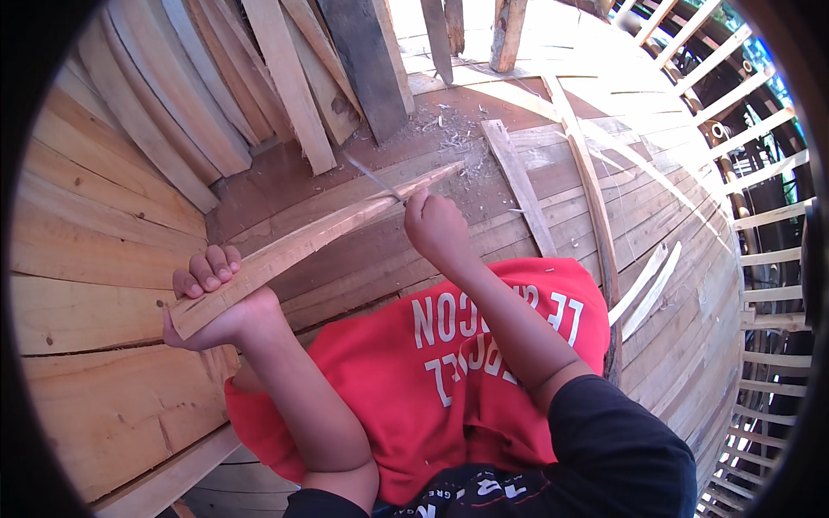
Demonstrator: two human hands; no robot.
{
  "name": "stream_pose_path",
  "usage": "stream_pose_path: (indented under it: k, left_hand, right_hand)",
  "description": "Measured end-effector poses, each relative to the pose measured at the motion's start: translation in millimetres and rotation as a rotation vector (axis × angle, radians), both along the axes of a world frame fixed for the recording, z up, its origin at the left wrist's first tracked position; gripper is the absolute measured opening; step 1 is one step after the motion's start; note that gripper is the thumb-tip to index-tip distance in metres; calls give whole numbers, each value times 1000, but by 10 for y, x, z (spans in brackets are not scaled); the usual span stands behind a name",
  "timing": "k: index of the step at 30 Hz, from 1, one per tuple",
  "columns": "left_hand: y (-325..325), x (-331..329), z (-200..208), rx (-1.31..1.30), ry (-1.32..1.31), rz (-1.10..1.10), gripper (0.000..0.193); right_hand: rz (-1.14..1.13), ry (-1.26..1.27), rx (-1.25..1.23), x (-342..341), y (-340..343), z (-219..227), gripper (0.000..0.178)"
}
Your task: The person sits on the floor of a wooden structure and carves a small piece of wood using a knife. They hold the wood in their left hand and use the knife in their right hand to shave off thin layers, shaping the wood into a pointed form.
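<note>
A long, pale wooden strip (311, 242) slants across in front of me, its near end at the left and its tapered far end toward the middle. My left hand (220, 315) is wrapped round the near end from below, with the fingers curled over its far side. Closed in a fist, my right hand (438, 231) grips a knife (373, 179) by a handle mostly hidden in the fingers. The thin blade points up and left, crossing the strip near its tapered end. Whether the edge touches the wood I cannot tell.
A red cloth (345, 380) covers my lap. Wood shavings (458, 138) litter the plank floor (673, 345). Several boards (289, 86) lean at the back left, beside a plank wall (95, 311). A narrow board (518, 186) and white slivers (648, 289) lie to the right, near slatted railing (768, 259).
</note>
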State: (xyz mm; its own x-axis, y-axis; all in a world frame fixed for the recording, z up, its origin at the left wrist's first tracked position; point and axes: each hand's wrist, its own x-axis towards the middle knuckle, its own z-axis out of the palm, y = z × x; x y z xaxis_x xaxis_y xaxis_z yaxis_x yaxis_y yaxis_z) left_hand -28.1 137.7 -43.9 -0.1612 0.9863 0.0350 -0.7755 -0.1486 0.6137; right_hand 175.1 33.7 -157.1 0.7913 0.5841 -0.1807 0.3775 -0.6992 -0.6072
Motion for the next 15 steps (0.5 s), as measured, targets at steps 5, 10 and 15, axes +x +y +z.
stream_pose_path:
  k: [5, 10, 15]
  left_hand:
    - [27, 46, -38, 19, -24, -46, 18]
    - [16, -4, -34, 20, -17, -35, 18]
    - [40, 7, -36, -2, -2, -32, 17]
  right_hand:
    - [-155, -63, 111, 594, -70, -808, 58]
    - [-35, 6, 51, 21, 21, -126, 57]
    - [-210, -79, 104, 532, -61, -642, 56]
